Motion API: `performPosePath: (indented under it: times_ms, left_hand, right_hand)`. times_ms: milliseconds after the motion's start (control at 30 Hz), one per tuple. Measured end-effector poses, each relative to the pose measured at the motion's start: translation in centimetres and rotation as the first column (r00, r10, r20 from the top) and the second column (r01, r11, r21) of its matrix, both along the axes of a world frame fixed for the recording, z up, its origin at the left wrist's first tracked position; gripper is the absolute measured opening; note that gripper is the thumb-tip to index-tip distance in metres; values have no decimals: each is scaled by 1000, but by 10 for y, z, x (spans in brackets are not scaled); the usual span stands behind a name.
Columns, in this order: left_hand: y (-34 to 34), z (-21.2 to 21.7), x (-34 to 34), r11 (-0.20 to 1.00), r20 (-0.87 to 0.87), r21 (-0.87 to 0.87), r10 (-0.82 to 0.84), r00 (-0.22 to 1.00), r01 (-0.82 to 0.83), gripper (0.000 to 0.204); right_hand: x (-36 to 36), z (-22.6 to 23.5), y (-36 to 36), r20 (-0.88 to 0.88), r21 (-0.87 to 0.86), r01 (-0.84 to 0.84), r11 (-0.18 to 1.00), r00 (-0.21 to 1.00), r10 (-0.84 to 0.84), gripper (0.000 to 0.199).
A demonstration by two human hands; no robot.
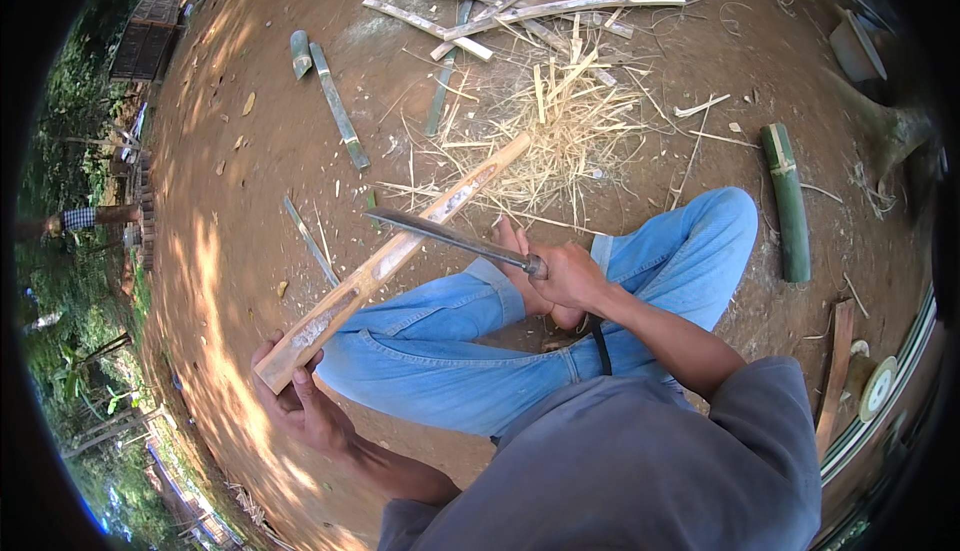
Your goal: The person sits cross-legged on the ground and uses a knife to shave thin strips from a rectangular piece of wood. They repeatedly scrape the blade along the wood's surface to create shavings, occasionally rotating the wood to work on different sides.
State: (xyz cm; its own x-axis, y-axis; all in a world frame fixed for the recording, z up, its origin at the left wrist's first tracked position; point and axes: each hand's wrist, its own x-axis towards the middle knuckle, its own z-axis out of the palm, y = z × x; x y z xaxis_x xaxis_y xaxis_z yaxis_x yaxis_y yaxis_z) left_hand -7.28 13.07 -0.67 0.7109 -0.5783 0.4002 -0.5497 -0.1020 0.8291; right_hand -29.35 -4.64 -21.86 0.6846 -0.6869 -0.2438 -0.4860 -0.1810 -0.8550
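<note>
My left hand (310, 406) is closed round the near end of a split bamboo piece (335, 303). The piece slants up and to the right, its pale hollow inside facing up, and its far end reaches the heap of shavings. In my right hand (570, 276) is the handle of a machete (445, 233) with a dark blade. That blade lies across the middle of the bamboo, pointing left. Whether its edge bites into the bamboo I cannot tell. My bent legs in blue jeans are below, with bare feet close to the right hand.
Pale bamboo shavings (575, 141) are heaped on the dirt ground (240, 211). Beyond them lie several split bamboo strips (560, 13). A green bamboo section (787, 201) is at the right, and a thinner green piece (338, 106) at the far left. A pale bucket (858, 48) stands at the far right.
</note>
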Motion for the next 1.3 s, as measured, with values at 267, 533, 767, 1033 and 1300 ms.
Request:
performPosePath:
  times_ms: [267,533,767,1033,1300]
  left_hand:
    - [-17,-8,4,992,-16,-127,-23,1000,21,46]
    - [-29,-8,-2,982,-29,-188,-2,1000,-4,44]
    - [-28,-12,0,981,-37,-191,19,999,-26,39]
    - [-29,-22,12,970,-82,-232,57,995,-75,41]
    - [-25,-18,9,980,-60,-189,58,997,-68,44]
  right_hand:
    - [-11,15,-8,18,145,145,979,989,-149,20]
    - [2,-12,24,-1,197,218,956,975,-222,16]
    - [-9,-4,29,119,-6,71,997,990,-69,16]
    - [-4,-20,7,10,-2,140,990,990,-140,18]
    - [-11,-44,0,10,3,256,967,967,-256,25]
